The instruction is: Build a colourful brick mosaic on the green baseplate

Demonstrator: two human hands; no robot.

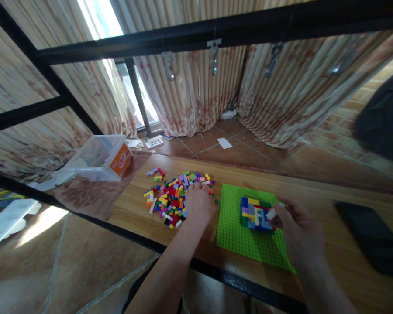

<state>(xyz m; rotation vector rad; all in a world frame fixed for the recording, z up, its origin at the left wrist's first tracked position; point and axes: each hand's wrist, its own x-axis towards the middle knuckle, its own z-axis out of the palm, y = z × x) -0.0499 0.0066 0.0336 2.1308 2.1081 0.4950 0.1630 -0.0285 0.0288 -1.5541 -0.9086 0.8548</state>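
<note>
a white toy brick (pixel 272 213) pinched over a wooden tabletop (pixel 131 196)
the right hand (pixel 299 226) grips it close by the multicoloured brick block (pixel 253 213), which sits toward the far edge of the green baseplate (pixel 232 242); the left hand (pixel 199 205) is down on the loose brick pile (pixel 170 198) toward the tabletop's left end, its hold impossible to make out.

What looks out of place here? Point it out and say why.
A white sheet lies by itself on the tiled floor beyond the table, near the curtains, as if dropped. The loose heap of bricks on the table looks ordinary.
</note>
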